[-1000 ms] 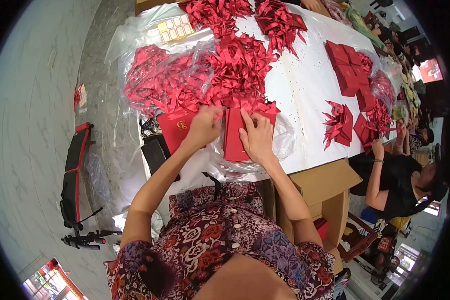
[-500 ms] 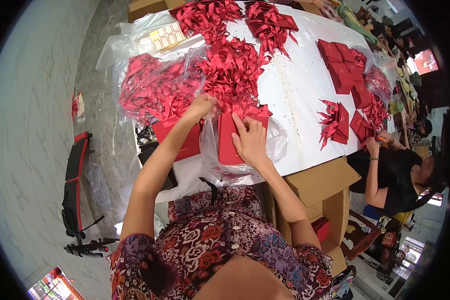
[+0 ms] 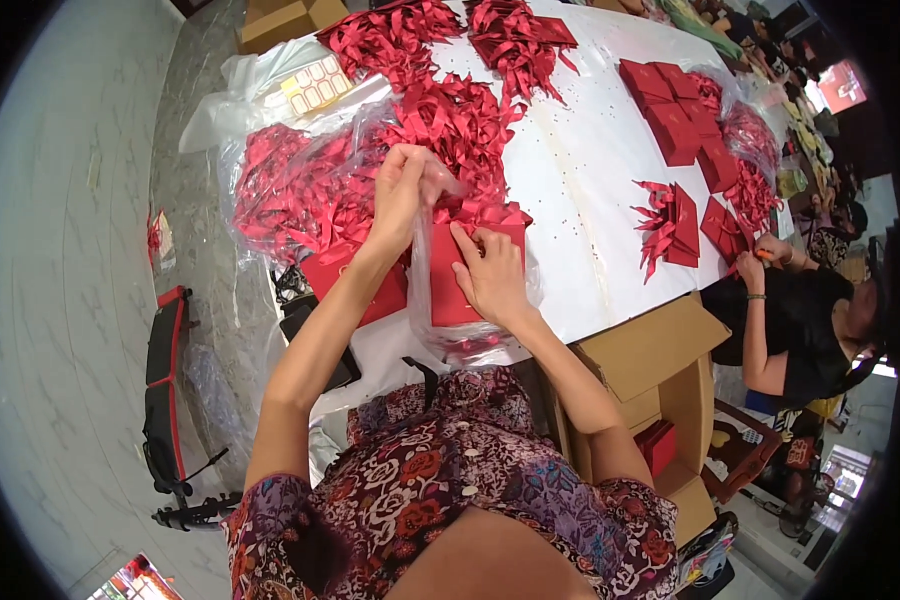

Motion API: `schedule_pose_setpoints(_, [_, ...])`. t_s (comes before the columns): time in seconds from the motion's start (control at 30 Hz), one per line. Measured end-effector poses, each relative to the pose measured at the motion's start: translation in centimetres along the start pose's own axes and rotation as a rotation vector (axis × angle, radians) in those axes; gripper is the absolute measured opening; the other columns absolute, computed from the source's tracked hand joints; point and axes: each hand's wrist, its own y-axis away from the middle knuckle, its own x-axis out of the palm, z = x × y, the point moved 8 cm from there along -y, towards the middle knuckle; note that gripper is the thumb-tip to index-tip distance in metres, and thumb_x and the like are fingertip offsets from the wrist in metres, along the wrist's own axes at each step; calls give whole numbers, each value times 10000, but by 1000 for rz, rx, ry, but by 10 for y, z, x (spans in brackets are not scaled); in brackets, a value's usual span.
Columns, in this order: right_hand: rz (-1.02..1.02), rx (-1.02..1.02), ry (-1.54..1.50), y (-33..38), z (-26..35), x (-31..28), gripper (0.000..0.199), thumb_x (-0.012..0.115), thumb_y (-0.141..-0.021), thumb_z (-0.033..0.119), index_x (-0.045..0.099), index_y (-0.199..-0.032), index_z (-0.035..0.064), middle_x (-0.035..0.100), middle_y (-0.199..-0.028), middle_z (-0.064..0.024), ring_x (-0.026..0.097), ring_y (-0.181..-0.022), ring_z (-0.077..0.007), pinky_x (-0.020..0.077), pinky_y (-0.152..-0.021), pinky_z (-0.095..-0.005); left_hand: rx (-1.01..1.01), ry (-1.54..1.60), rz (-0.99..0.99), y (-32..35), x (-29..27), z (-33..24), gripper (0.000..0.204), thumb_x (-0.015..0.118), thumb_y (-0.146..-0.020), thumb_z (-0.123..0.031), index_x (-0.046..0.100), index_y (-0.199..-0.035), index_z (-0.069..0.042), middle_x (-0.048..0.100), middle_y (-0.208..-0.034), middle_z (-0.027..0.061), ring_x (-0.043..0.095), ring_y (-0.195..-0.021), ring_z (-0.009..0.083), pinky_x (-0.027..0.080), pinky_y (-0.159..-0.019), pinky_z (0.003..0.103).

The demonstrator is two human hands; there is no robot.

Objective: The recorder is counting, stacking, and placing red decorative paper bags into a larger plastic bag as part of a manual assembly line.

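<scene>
My left hand (image 3: 398,197) is raised with its fingers closed on the edge of a clear plastic bag (image 3: 423,275). Red paper gift bags with ribbon handles, the top one (image 3: 450,285) facing up, lie partly within or under that plastic in front of me. Flat on the top gift bag rests my right hand (image 3: 495,278), fingers spread and pressing on it. Beside it to the left, partly behind my left forearm, is another red gift bag (image 3: 382,302). Red ribbon handles (image 3: 460,130) form a dense heap just beyond both hands.
A plastic-wrapped red ribbon heap (image 3: 285,195) and a label sheet (image 3: 315,85) occupy the left of the white table (image 3: 570,230). Stacked red gift bags (image 3: 675,110) stand at right. An open carton (image 3: 660,350) is by my right arm. A co-worker (image 3: 795,330) handles red bags nearby.
My left hand has lifted up and away from me, pulling the plastic bag's edge with it. My right hand stays on the red gift bag. The view has shifted slightly.
</scene>
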Motion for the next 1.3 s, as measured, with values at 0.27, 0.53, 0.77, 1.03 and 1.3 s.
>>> schedule_pose_setpoints(0.27, [24,29,40,2,1,8,486,612,-848,259,510,-1294,95,487,-1180,-167,464,-1064,-332,396,-850,-444,-38,-302,263,68,46,-35,114,465,-978,-132,542,-913,-77,561,-723,-5,452,-590,31,350,-538,187])
schedule_pose_setpoints(0.53, [33,18,27,4,-4,5,524,639,-773,230,515,-1264,98,493,-1183,-158,460,-1091,-334,395,-866,-447,670,-1260,491,151,97,-24,325,654,-694,-69,581,-1009,-34,576,-944,117,551,-915,313,437,-795,407])
schedule_pose_setpoints(0.77, [-5,84,-228,6,-16,-5,451,568,-856,127,494,-1300,89,467,-1217,-146,454,-1116,-345,382,-935,-430,453,-1306,408,121,68,6,915,824,-617,-341,397,-1331,41,565,-1084,179,546,-950,341,460,-785,424])
schedule_pose_setpoints(1.03, [-309,383,-464,20,-73,-57,147,566,-885,78,604,-1005,2,596,-923,-134,596,-865,-263,476,-775,-323,360,-1778,476,121,66,33,973,832,-534,-344,429,-1361,-29,574,-940,84,555,-809,226,445,-656,342])
schedule_pose_setpoints(1.3, [83,663,-1123,41,-148,26,225,632,-888,204,651,-952,-11,668,-864,-61,594,-783,-110,467,-729,-244,428,-1877,550,123,73,46,809,809,-595,-352,521,-1287,-48,571,-1047,87,534,-945,226,443,-712,359])
